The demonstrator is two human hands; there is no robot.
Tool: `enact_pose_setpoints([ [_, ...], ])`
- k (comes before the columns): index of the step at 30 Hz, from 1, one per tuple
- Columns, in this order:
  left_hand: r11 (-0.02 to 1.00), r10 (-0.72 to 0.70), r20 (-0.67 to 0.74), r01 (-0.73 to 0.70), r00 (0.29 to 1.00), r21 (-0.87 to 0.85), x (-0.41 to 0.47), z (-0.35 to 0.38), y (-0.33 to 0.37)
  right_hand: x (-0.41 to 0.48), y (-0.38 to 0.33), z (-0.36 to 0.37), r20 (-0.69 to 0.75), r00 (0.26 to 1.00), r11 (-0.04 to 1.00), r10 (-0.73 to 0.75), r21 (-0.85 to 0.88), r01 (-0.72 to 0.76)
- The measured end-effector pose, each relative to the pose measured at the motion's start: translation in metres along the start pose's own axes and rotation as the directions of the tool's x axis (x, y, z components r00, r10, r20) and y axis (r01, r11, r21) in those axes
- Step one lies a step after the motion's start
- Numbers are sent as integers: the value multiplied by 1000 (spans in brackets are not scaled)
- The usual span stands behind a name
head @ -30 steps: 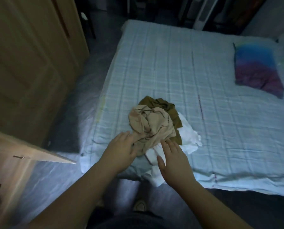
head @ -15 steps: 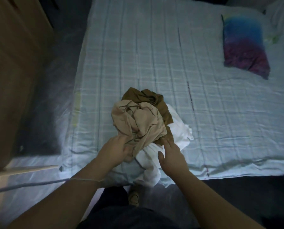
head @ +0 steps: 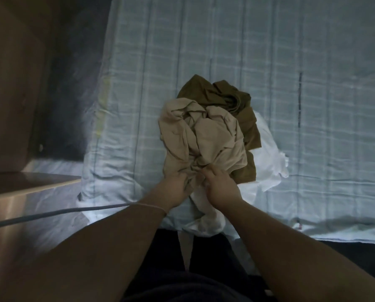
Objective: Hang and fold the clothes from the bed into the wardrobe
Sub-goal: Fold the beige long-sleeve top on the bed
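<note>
Two bare hands take hold of the top garment in a small heap of clothes on a bed.

The fingers [head: 184, 177] of the left hand [head: 177, 183] and those of the right hand [head: 221, 185] are curled into the near edge of a crumpled beige garment [head: 204, 131], gripping bunched cloth, and the two hands sit side by side, almost touching. The beige garment lies on top of the heap. An olive-brown garment [head: 221, 92] sits behind and partly under it. A white garment [head: 267, 162] spreads beneath both and spills over the near edge of the pale checked bed [head: 313, 105]. A wooden wardrobe panel [head: 12, 83] stands to the left, its inside out of view. The task looks barely begun: all three pieces lie crumpled on the bed, none folded or hung.
</note>
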State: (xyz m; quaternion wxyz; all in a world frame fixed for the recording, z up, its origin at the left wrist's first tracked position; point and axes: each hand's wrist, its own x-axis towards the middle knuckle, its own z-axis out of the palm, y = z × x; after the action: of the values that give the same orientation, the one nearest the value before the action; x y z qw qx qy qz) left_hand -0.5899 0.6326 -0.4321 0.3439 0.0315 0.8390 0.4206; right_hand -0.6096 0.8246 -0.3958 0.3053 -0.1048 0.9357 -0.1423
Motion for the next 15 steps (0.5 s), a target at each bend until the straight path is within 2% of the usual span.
enact_pose_setpoints([
  [1,997,-36,-16,37,999,68,4,7,-2,7,6,3,12,1000,999,-13,-38,14],
  [4,983,-138,-5,138,990,125,19,31,-9,23,28,1,30,1000,987,3,-158,2],
  [6,968,-149,-83,163,985,191,25,38,1,30,46,-7,17,1000,972,7,-233,-3],
  [10,910,-182,-252,260,950,323,22,58,33,31,88,-28,10,984,953,-175,-248,172],
  [12,929,-147,-309,238,940,282,17,66,52,18,105,-40,-28,959,940,-283,-207,271],
  [15,978,-97,-419,165,903,129,1,72,82,-12,122,-62,-144,898,909,-416,-79,409],
])
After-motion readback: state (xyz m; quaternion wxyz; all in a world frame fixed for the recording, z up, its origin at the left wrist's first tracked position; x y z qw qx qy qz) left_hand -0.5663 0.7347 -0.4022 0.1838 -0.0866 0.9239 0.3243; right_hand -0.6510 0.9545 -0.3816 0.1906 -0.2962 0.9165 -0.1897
